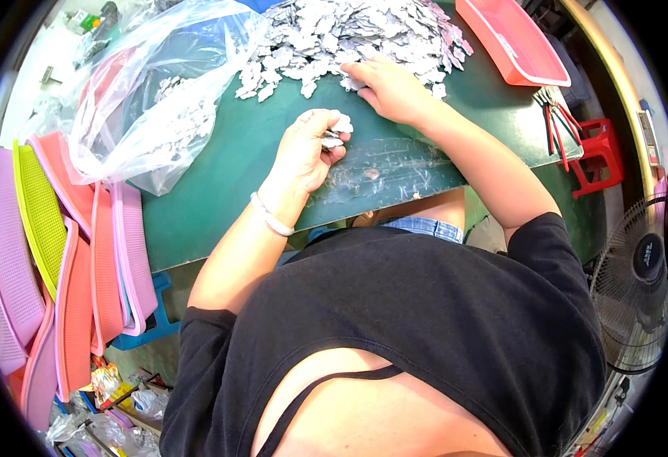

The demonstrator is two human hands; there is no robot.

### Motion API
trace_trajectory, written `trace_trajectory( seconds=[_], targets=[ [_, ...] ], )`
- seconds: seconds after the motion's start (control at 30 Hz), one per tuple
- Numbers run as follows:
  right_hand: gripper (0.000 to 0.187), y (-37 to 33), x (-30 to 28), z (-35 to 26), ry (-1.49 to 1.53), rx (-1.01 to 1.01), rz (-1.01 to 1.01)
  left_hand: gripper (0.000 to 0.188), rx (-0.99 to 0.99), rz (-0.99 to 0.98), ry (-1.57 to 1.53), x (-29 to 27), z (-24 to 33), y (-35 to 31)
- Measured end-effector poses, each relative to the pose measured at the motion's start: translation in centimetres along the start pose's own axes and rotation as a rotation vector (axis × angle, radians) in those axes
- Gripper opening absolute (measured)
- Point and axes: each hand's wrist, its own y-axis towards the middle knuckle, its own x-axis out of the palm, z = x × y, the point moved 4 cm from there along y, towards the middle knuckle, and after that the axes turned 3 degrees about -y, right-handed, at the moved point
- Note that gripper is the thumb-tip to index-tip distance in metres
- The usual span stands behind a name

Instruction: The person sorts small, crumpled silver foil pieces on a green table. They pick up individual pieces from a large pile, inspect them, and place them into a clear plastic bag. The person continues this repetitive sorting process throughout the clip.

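My left hand [300, 152] is closed round a few small, flat, silver-grey pieces [341, 124], which look like metal and jut out between thumb and fingers over the table. Across the far side spreads a big heap of similar irregular pieces [357, 30]. At the heap's near edge lies my right hand [396, 91], palm down, with forefinger and thumb apart and fingertips against the pieces. Nothing shows in its grasp. Left of the heap, a clear plastic bag [94, 141] contains more grey pieces [181, 126].
The green table [220, 198] has a scuffed front edge. A red-pink tray [535, 65] sits far right, near red-handled pliers [554, 126]. Beyond are a red stool [600, 156] and a fan [638, 266]. Colourful plastic baskets [33, 206] are stacked at the left.
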Motion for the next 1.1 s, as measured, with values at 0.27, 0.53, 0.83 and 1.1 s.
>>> trace_trajectory(
  seconds=[0.27,0.53,0.83,1.1],
  targets=[
    [0.032,-0.2,0.4,1.8,0.668,0.443,-0.055,0.016,0.032,0.012,-0.029,0.3,0.7,-0.2],
    [0.034,-0.1,-0.3,1.1,0.808,0.402,-0.061,0.016,0.038,0.002,0.01,0.6,0.2,0.6],
    [0.04,0.3,1.2,0.4,-0.096,-0.125,0.014,0.02,0.035,-0.016,-0.055,0.0,0.5,0.3],
    [0.037,0.0,0.4,2.2,0.805,0.516,-0.104,0.029,0.021,-0.054,-0.072,-0.6,0.7,0.7]
  ],
)
